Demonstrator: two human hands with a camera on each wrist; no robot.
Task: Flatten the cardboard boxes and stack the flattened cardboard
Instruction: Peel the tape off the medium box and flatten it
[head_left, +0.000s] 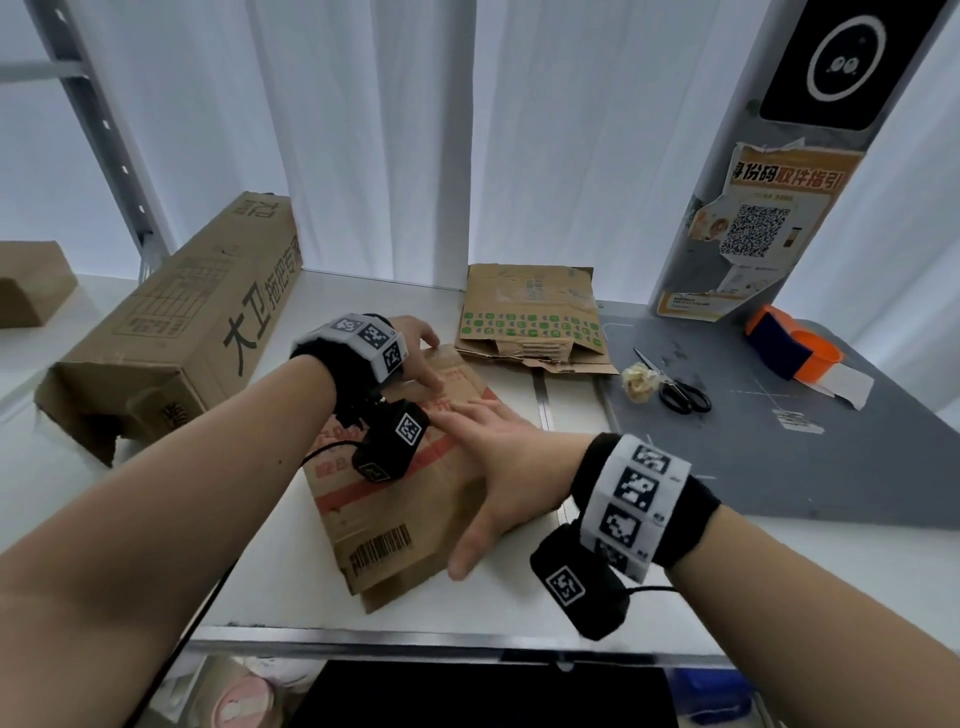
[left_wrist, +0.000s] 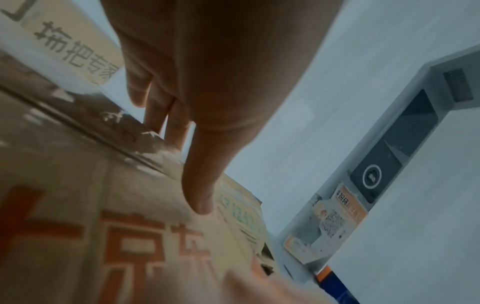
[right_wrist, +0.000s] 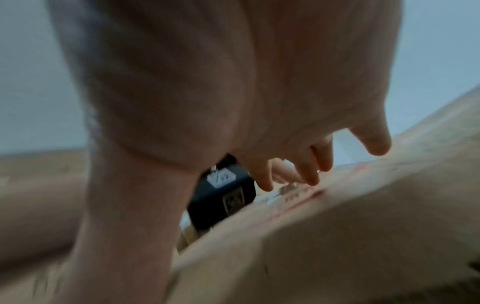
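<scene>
A flattened brown box with red print and a barcode (head_left: 400, 519) lies on the white table in front of me. My left hand (head_left: 423, 364) presses its far end with straight fingers; in the left wrist view the thumb (left_wrist: 200, 185) lies along the red-lettered cardboard (left_wrist: 103, 226). My right hand (head_left: 488, 452) lies spread, palm down, on the box's right half; in the right wrist view its fingers (right_wrist: 311, 170) reach over the brown surface (right_wrist: 337, 236). Behind it rests flattened cardboard with green marks (head_left: 535, 322). A long unflattened box (head_left: 176, 322) lies at the left.
A small brown box (head_left: 31, 286) sits at the far left. On the grey mat (head_left: 779, 467) at right lie scissors (head_left: 675, 389), a crumpled paper ball (head_left: 640, 382) and an orange-blue tape dispenser (head_left: 789, 348). A grey post with a poster (head_left: 753, 234) stands behind.
</scene>
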